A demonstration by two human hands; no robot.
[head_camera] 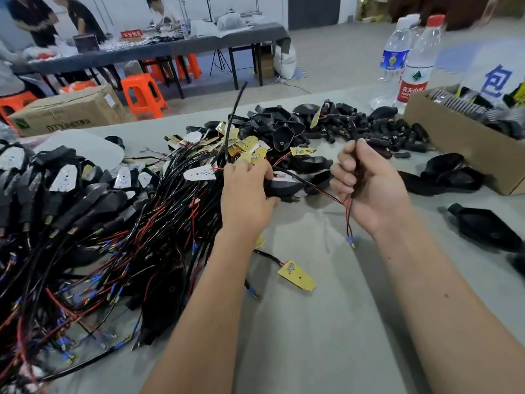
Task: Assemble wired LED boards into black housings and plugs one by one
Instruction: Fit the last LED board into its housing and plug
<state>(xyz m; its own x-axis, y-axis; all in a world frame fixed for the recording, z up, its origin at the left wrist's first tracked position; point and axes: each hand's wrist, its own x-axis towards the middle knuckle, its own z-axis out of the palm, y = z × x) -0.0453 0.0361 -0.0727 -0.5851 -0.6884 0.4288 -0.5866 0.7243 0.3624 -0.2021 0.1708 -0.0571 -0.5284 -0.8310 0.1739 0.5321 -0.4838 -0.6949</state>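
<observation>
Right hand (366, 186) fingers curled round a red/black wire pair (332, 198) and a black plug; left hand (247, 189) grips a black housing (284, 186) mid-table, board seated, so this unit looks mid-assembly. Finished pile (56, 189) at left edge; loose housings (284, 123) far edge remain. Board tag (303, 151) reads "10 50"; carton (68, 112) "DTY".

Held housing (282, 186): black, pointed, lying on its side with an LED board seated in it, gripped at its left end.
Lead (324, 193): red and black wire running right from the housing, blue terminal hanging free.
Loose housings (279, 125): heaped behind.
Plugs (380, 135): black, scattered at right.
Wired boards (199, 173): tangled pile at left.
</observation>
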